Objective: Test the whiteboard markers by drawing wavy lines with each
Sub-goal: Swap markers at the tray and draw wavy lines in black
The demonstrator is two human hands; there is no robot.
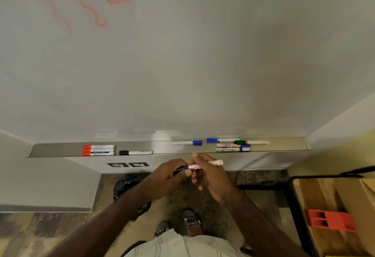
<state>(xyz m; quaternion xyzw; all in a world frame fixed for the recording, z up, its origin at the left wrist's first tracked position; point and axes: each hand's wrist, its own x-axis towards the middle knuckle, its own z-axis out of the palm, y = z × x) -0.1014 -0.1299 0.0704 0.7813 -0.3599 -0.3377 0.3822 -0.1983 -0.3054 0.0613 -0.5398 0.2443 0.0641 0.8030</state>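
Both hands hold one white marker with red print, level and just below the tray. My left hand grips its dark cap end. My right hand pinches the barrel from behind. On the whiteboard's metal tray lie three red-capped markers, a black-capped marker, a blue-capped marker, and a cluster of blue and green ones. Red wavy lines mark the whiteboard at the upper left.
A wooden table with a black rim stands at the right, carrying a red block. A black plastic bag lies on the floor under the tray. Two wall sockets sit below the tray. My sandalled feet are on the patterned floor.
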